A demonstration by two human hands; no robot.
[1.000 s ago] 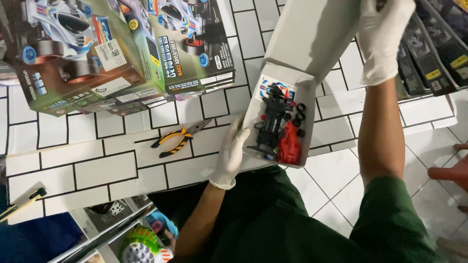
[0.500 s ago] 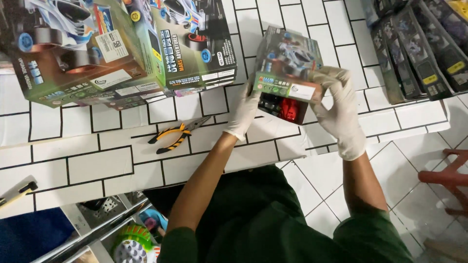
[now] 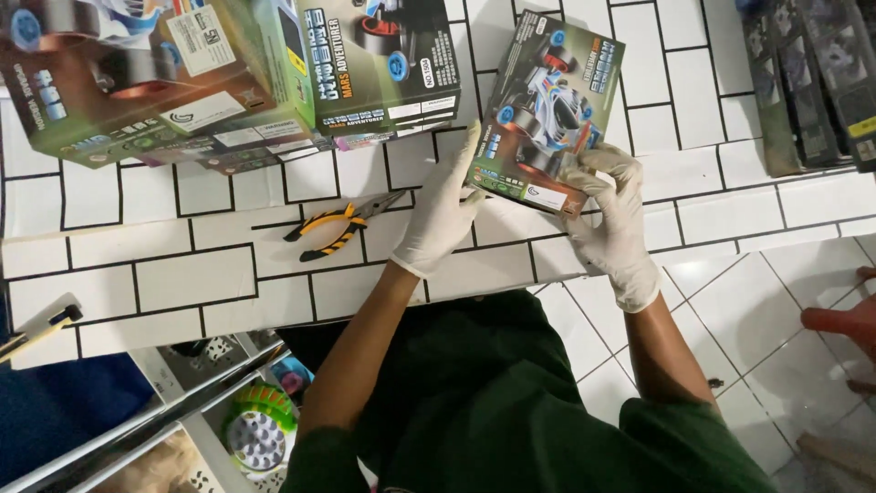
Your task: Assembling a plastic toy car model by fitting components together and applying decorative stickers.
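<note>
Gloved hands, left (image 3: 441, 212) and right (image 3: 610, 212), clamp fingers on the short edges of a colourful cardboard toy-car box (image 3: 547, 111) above the white tiled table (image 3: 182, 283); it looks light, stiff, crushable, best gripped by its edges.

1. One view only, worn on the head, looking steeply down.
2. It sits close above the tiled bench (image 3: 228, 274).
3. Lower edge catches the wearer's own green shirt (image 3: 511, 402).
</note>
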